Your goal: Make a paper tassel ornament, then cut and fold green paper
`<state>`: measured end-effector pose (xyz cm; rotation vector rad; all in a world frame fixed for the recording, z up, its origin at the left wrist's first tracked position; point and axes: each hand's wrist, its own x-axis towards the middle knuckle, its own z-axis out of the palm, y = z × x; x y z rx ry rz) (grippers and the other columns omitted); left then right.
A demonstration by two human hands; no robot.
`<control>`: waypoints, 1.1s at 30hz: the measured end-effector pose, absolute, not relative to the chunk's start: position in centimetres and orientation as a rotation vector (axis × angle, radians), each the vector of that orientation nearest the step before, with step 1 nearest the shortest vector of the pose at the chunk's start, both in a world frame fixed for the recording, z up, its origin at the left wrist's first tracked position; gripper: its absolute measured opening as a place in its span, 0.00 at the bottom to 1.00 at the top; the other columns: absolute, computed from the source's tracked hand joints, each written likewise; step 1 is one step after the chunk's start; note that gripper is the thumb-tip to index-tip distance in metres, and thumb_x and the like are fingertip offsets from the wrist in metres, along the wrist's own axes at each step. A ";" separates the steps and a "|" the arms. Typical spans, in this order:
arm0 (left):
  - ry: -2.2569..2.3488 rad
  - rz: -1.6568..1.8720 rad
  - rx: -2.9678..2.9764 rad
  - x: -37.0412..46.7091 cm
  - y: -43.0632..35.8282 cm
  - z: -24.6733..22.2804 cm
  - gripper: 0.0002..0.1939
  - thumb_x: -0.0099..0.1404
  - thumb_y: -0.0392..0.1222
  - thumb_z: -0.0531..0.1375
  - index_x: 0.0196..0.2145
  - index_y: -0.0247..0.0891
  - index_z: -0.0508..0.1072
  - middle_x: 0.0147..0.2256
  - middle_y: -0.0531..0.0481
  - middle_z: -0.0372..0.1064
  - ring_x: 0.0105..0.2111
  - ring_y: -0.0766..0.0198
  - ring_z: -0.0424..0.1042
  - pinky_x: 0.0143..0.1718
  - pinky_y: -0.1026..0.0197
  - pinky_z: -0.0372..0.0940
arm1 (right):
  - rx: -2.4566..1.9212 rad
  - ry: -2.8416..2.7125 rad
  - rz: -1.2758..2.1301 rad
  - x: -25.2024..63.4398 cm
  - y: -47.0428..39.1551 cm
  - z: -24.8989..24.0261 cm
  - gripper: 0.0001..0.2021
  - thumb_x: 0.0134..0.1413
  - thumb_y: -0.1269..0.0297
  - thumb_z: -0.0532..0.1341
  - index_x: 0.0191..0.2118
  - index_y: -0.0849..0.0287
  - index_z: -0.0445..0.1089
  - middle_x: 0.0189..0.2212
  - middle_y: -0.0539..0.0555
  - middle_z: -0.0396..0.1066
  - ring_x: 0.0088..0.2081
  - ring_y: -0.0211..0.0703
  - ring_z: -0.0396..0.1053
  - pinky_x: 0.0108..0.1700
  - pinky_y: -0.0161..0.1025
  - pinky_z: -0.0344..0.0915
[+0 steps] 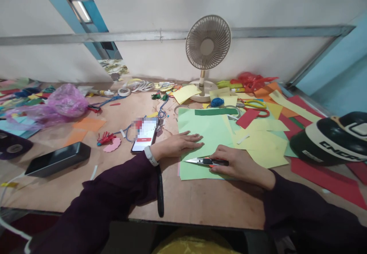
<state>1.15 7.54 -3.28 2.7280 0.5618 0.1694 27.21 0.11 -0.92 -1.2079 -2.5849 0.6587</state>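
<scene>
My left hand (179,144) lies flat, fingers straight and close together, palm pressing the light green paper (205,131) near its left edge; a white band sits at that wrist. My right hand (239,164) is curled around a small cutter (205,161) — fingers closed on its dark, red-marked handle, blade tip pointing left and resting on the same green sheet, just below my left hand.

Surface: a brown wooden table (200,200), crowded. Left to right — a pink plastic bag (67,100), a black tray (57,159), a phone (145,135) just beside my left wrist, a beige desk fan (208,46) at the back, yellow and red paper sheets (266,139), yellow-handled scissors (254,104), a black-and-white cap (329,137) at the right edge. A white wall with a metal rail stands behind.

Writing: the cap bears white lettering, only partly legible; the phone screen is blurred.
</scene>
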 end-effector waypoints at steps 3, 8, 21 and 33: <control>0.576 0.172 2.731 1.2 7.4 -3.3 0.21 0.74 0.39 0.47 0.63 0.49 0.56 0.64 0.50 0.51 0.65 0.61 0.48 0.65 0.50 0.41 | -1.126 -2.610 0.747 27.2 -0.2 -0.4 0.13 0.56 0.54 0.61 0.43 0.52 0.74 0.36 0.52 0.70 0.36 0.41 0.70 0.36 0.35 0.63; 0.667 0.282 2.728 1.3 7.0 -2.2 0.18 0.73 0.42 0.49 0.58 0.46 0.64 0.61 0.47 0.59 0.60 0.59 0.59 0.61 0.54 0.51 | -1.086 -2.400 0.706 29.3 0.9 0.0 0.15 0.57 0.52 0.60 0.43 0.56 0.73 0.37 0.55 0.72 0.37 0.43 0.71 0.39 0.37 0.65; 1.182 0.162 2.333 1.6 6.5 -0.5 0.35 0.51 0.57 0.68 0.51 0.35 0.69 0.37 0.46 0.69 0.34 0.56 0.71 0.33 0.62 0.62 | -2.048 -2.001 -0.101 35.6 4.9 -1.6 0.17 0.58 0.52 0.53 0.41 0.58 0.73 0.36 0.59 0.71 0.34 0.52 0.70 0.30 0.41 0.59; 0.877 0.603 2.183 3.2 3.9 1.9 0.12 0.63 0.48 0.61 0.34 0.36 0.76 0.29 0.51 0.73 0.28 0.67 0.67 0.29 0.68 0.59 | -1.159 -2.012 0.869 30.7 1.0 -0.7 0.20 0.64 0.51 0.48 0.49 0.55 0.70 0.48 0.59 0.71 0.50 0.51 0.69 0.50 0.47 0.67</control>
